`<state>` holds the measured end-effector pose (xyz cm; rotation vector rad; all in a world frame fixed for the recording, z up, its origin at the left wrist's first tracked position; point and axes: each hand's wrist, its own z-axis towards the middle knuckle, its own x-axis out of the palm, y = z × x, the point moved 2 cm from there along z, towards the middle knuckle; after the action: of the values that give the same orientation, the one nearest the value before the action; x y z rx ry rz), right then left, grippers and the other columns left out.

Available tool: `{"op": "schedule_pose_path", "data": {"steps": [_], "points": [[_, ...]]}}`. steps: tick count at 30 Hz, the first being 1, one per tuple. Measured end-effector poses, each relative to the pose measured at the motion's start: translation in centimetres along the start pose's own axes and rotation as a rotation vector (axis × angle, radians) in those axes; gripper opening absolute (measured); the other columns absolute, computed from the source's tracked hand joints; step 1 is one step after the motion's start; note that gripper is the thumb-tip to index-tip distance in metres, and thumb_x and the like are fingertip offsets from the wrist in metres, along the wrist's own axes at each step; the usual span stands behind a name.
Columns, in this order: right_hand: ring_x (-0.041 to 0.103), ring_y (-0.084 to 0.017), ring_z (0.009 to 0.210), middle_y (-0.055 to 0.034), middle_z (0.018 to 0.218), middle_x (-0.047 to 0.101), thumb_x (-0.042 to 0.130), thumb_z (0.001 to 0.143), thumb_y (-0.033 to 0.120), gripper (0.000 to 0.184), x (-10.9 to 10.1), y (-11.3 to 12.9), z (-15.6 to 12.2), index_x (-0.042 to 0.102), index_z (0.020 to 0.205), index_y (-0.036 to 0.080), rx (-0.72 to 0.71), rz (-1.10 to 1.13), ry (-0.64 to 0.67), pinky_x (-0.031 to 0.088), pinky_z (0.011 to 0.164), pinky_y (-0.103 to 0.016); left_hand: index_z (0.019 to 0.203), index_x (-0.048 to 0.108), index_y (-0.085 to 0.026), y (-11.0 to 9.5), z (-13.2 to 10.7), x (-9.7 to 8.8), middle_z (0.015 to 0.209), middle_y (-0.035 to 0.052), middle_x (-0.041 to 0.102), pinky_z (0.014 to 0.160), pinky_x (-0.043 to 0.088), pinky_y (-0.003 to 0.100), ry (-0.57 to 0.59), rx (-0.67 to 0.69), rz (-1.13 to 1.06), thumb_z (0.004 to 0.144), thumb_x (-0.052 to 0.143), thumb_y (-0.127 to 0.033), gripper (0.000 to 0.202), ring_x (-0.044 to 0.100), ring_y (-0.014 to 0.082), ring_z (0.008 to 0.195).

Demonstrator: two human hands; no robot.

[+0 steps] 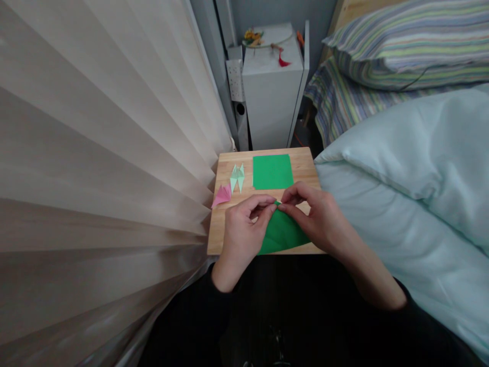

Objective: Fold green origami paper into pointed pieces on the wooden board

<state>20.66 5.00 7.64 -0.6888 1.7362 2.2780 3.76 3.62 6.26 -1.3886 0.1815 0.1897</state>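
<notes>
Between my two hands is a sheet of green paper point(284, 232), its far corner pinched and its wide part spreading toward me over the wooden table point(244, 244). My left hand point(248, 219) grips the tip from the left with thumb and fingers. From the right, my right hand point(315, 211) pinches the same tip, fingertips almost touching the left ones. The exact fold at the tip is hidden by the fingers. Beyond the hands lies a flat green square of paper point(272, 172). A pale green folded paper piece point(237, 178) and a pink one point(222, 195) rest at the left.
A pleated curtain point(114, 153) borders the table's left side. To the right is a bed with a light blue quilt point(401, 178) and a striped pillow point(412, 46). A white cabinet point(271, 102) stands behind the table with small decorations on top.
</notes>
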Motion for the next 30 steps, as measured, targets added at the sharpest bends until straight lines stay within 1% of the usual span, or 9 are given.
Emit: {"op": "schedule_pose_path", "data": {"steps": [7, 13, 18, 20, 22, 25, 27, 30], "points": [[0.071, -0.019, 0.078, -0.0019, 0.082, 0.075, 0.067, 0.093, 0.018, 0.007, 0.0, 0.2, 0.1, 0.067, 0.087, 0.022, 0.015, 0.009, 0.019, 0.057, 0.076, -0.032, 0.094, 0.078, -0.018, 0.4, 0.0, 0.0, 0.092, 0.0055, 0.082, 0.077, 0.067, 0.028, -0.011, -0.004, -0.001, 0.091, 0.073, -0.024, 0.008, 0.078, 0.0168, 0.082], [0.070, -0.018, 0.077, -0.0012, 0.081, 0.075, 0.067, 0.094, 0.020, 0.008, -0.1, 0.1, 0.0, 0.069, 0.087, 0.021, 0.012, -0.013, 0.040, 0.054, 0.074, -0.030, 0.091, 0.077, -0.018, 0.3, 0.0, 0.0, 0.090, 0.0045, 0.081, 0.076, 0.065, 0.027, -0.015, -0.001, -0.019, 0.090, 0.073, -0.021, 0.005, 0.077, 0.0158, 0.080], [0.067, -0.017, 0.071, -0.0003, 0.075, 0.074, 0.068, 0.093, 0.022, 0.011, -0.2, 0.0, 0.0, 0.069, 0.081, 0.021, 0.041, -0.037, 0.098, 0.050, 0.068, -0.028, 0.089, 0.076, -0.018, 0.4, 0.1, -0.2, 0.087, 0.0042, 0.080, 0.074, 0.063, 0.026, -0.031, -0.022, -0.001, 0.090, 0.073, -0.023, 0.006, 0.075, 0.0155, 0.078], [0.065, -0.016, 0.068, 0.0003, 0.072, 0.073, 0.067, 0.093, 0.022, 0.014, -0.3, -0.1, 0.0, 0.068, 0.079, 0.021, 0.047, -0.059, 0.110, 0.047, 0.065, -0.027, 0.092, 0.075, -0.018, 0.4, 0.0, -0.3, 0.087, 0.0041, 0.079, 0.073, 0.062, 0.026, 0.001, -0.014, -0.012, 0.090, 0.072, -0.022, 0.005, 0.074, 0.0151, 0.079], [0.062, -0.015, 0.065, 0.0011, 0.070, 0.071, 0.068, 0.093, 0.022, 0.016, -0.5, -0.2, 0.0, 0.068, 0.077, 0.020, 0.048, -0.084, 0.122, 0.045, 0.064, -0.027, 0.098, 0.076, -0.019, 0.3, 0.0, -0.3, 0.086, 0.0033, 0.078, 0.072, 0.060, 0.024, 0.058, 0.013, -0.006, 0.091, 0.069, -0.018, 0.009, 0.073, 0.0141, 0.077], [0.060, -0.014, 0.062, 0.0017, 0.067, 0.070, 0.070, 0.092, 0.024, 0.018, -0.7, -0.3, 0.1, 0.068, 0.075, 0.020, 0.064, -0.115, 0.140, 0.043, 0.062, -0.027, 0.100, 0.077, -0.020, 0.2, 0.1, -0.4, 0.088, 0.0038, 0.077, 0.070, 0.058, 0.024, 0.120, 0.072, 0.068, 0.092, 0.066, -0.013, 0.015, 0.071, 0.0134, 0.076], [0.060, -0.014, 0.062, 0.0015, 0.066, 0.070, 0.071, 0.091, 0.025, 0.017, -0.8, -0.4, 0.1, 0.069, 0.075, 0.020, 0.088, -0.115, 0.164, 0.042, 0.061, -0.027, 0.097, 0.078, -0.019, 0.2, 0.1, -0.6, 0.091, 0.0051, 0.077, 0.071, 0.057, 0.025, 0.121, 0.094, 0.111, 0.093, 0.064, -0.011, 0.016, 0.071, 0.0141, 0.078], [0.063, -0.015, 0.065, 0.0006, 0.068, 0.072, 0.071, 0.090, 0.025, 0.015, -1.0, -0.5, 0.0, 0.070, 0.076, 0.020, 0.117, -0.091, 0.205, 0.043, 0.061, -0.027, 0.098, 0.078, -0.019, 0.4, 0.1, -0.7, 0.093, 0.0056, 0.077, 0.073, 0.058, 0.026, 0.108, 0.090, 0.108, 0.093, 0.063, -0.011, 0.017, 0.071, 0.0147, 0.080]]}}
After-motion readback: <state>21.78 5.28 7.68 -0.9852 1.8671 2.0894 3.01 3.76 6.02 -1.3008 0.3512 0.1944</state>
